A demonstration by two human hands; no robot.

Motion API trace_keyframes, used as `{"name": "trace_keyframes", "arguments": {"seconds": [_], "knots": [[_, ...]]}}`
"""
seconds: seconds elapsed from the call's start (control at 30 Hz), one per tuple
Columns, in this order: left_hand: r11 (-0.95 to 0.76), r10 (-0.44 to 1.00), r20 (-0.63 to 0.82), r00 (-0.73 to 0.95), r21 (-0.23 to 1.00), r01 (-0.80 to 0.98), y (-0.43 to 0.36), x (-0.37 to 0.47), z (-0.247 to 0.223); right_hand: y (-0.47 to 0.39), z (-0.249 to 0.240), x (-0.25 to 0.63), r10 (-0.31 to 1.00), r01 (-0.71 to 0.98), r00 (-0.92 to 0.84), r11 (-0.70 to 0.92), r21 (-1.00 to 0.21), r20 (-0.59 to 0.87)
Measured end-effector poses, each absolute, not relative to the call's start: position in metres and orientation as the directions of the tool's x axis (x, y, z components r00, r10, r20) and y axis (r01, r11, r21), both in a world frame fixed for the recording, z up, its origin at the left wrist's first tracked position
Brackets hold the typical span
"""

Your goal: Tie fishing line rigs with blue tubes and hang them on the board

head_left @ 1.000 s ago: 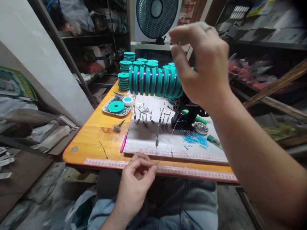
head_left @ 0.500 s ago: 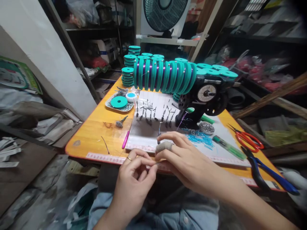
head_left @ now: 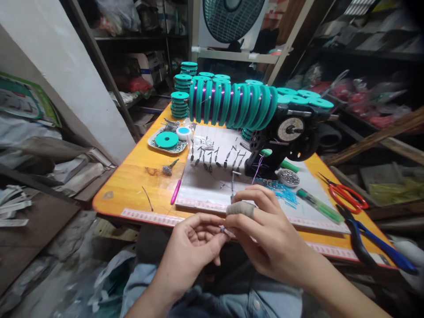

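At the table's front edge my left hand (head_left: 195,243) pinches a tiny item between thumb and fingers; it is too small to name. Touching it from the right, my right hand (head_left: 265,225) has its fingers bent together, one finger wrapped in grey tape (head_left: 240,209); what it grips is mostly hidden. Just beyond my fingers, a small beaded piece (head_left: 232,183) lies on the white board (head_left: 198,190). Several dark swivel-like pieces (head_left: 210,168) stand in a row farther back. A purple thread (head_left: 257,169) runs down from the black machine (head_left: 263,161).
Green spools (head_left: 232,106) fill the machine's shaft. On the left are a tray (head_left: 162,151), a green disc (head_left: 166,140) and a pink pen (head_left: 176,191). To the right lie blue pieces (head_left: 286,194), a green cutter (head_left: 319,206), red-handled pliers (head_left: 347,198) and blue-handled pliers (head_left: 387,248).
The view has shifted slightly. My left hand's fingers have opened out somewhat around the pinch, and a tiny item now shows at its fingertips. Both hands remain together.
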State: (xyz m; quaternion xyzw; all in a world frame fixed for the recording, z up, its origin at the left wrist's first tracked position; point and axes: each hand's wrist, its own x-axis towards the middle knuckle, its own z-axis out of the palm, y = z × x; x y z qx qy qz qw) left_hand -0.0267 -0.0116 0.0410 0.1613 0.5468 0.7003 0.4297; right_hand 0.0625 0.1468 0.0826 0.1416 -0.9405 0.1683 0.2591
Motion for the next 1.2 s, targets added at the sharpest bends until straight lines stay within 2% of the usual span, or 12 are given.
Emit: {"name": "trace_keyframes", "arguments": {"seconds": [0.2,0.5,0.7,0.83,1.03,1.2], "knots": [[-0.048,0.766,-0.254,-0.591,0.894,-0.446,-0.010,-0.024,0.031,0.147,0.082,0.065,-0.195,-0.348,-0.825,0.915,-0.205,0.531],[-0.030,0.741,-0.183,-0.646,0.952,-0.303,-0.012,-0.020,0.036,0.146,0.078,0.067,-0.192,-0.338,-0.823,0.922,-0.190,0.536],[-0.109,0.768,-0.220,-0.601,0.881,-0.461,-0.009,-0.016,0.027,0.154,0.073,0.068,-0.199,-0.363,-0.790,0.914,-0.182,0.580],[-0.143,0.775,-0.256,-0.578,0.820,-0.555,-0.008,-0.011,0.021,0.161,0.068,0.072,-0.199,-0.348,-0.727,0.932,-0.104,0.657],[-0.130,0.779,-0.268,-0.567,0.815,-0.564,-0.009,-0.009,0.022,0.164,0.062,0.079,-0.242,-0.335,-0.685,0.942,-0.002,0.687],[-0.147,0.789,-0.253,-0.560,0.807,-0.571,-0.010,-0.008,0.025,0.163,0.061,0.079,-0.245,-0.367,-0.666,0.930,-0.024,0.704]]}}
